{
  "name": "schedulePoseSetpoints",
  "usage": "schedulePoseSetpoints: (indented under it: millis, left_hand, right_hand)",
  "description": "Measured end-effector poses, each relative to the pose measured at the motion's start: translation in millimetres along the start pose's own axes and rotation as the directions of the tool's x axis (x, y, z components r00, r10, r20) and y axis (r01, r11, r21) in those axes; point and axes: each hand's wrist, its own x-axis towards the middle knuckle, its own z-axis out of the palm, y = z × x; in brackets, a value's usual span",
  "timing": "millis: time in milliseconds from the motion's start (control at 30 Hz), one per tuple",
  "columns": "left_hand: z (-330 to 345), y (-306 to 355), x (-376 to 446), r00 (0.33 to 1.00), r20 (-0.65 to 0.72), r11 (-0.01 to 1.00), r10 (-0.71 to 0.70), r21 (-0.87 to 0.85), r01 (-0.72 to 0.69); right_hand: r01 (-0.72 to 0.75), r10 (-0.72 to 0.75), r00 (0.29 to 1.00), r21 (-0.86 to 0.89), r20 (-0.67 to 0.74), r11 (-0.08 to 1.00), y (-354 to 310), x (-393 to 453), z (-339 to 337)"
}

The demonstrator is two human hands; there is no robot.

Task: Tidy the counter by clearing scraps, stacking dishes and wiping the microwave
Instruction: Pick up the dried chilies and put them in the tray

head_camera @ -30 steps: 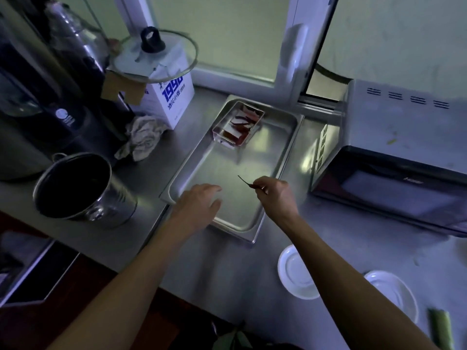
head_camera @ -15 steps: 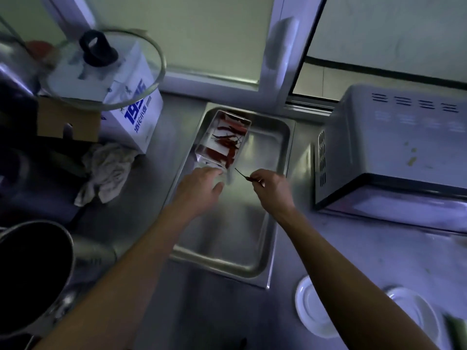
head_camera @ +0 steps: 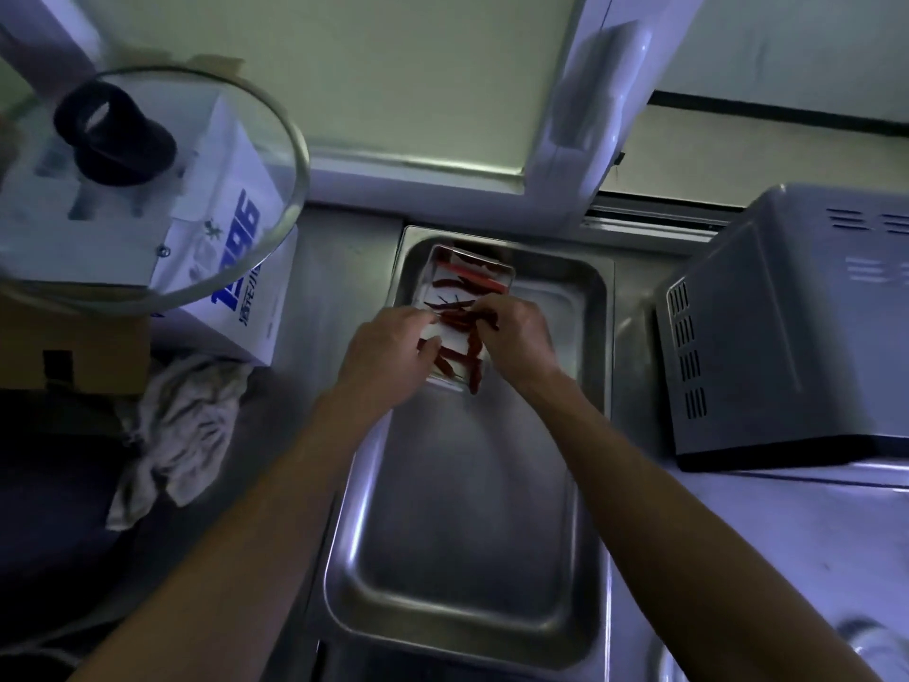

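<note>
A dim steel desk [head_camera: 738,558] runs under the window, with a long metal tray [head_camera: 467,534] set into the middle. At the tray's far end sits a small clear box [head_camera: 497,278] of red chillies [head_camera: 472,356]. Both hands have come forward to it since 1 second ago: the left hand [head_camera: 388,351] holds the box's near side, while the right hand [head_camera: 516,337], which pinched a thin stem then, now lies curled over the chillies; I cannot tell if the stem is dropped. Scrap clearing looks nearly done; the microwave [head_camera: 787,327] waits unwiped.

Red chillies [head_camera: 462,332], silver tray [head_camera: 472,558], grey microwave [head_camera: 787,337], white blue-lettered box [head_camera: 236,268].
</note>
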Motion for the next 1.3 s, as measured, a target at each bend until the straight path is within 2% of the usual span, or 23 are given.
schedulePoseSetpoints:
  millis: [267,500,733,933,1167,1300]
  left_hand:
    - [10.6,-20.1,12.2,0.999,-0.003,0.999,0.033,-0.028,-0.034]
    - [15.6,-32.1,7.4,1.000,0.008,0.999,-0.006,-0.034,0.007]
    - [13.4,-17.9,-2.8,0.999,-0.008,0.999,0.041,-0.005,-0.041]
    - [15.4,13.4,-20.6,0.996,0.011,0.995,0.088,0.048,-0.088]
    - [33.1,67.4,-60.0,0.980,0.050,0.981,0.192,0.007,-0.193]
    - [46.7,102.2,-90.9,0.960,0.104,0.965,0.258,0.017,-0.262]
  right_hand:
    - [0.101,-0.105,0.995,-0.189,-0.007,0.977,1.4,33.2,23.3]
    - [0.105,-0.123,0.991,-0.250,-0.059,0.963,5.7,34.4,35.0]
    - [0.134,-0.171,0.974,-0.231,-0.147,0.964,10.2,9.3,18.5]
    - [0.014,-0.038,0.992,-0.191,-0.123,0.981,16.4,-47.9,-13.0]
    - [-0.221,0.211,0.974,-0.148,-0.081,0.964,34.9,-152.7,-52.7]
    - [-0.263,0.248,0.962,-0.145,-0.116,0.954,45.9,-207.9,-73.6]
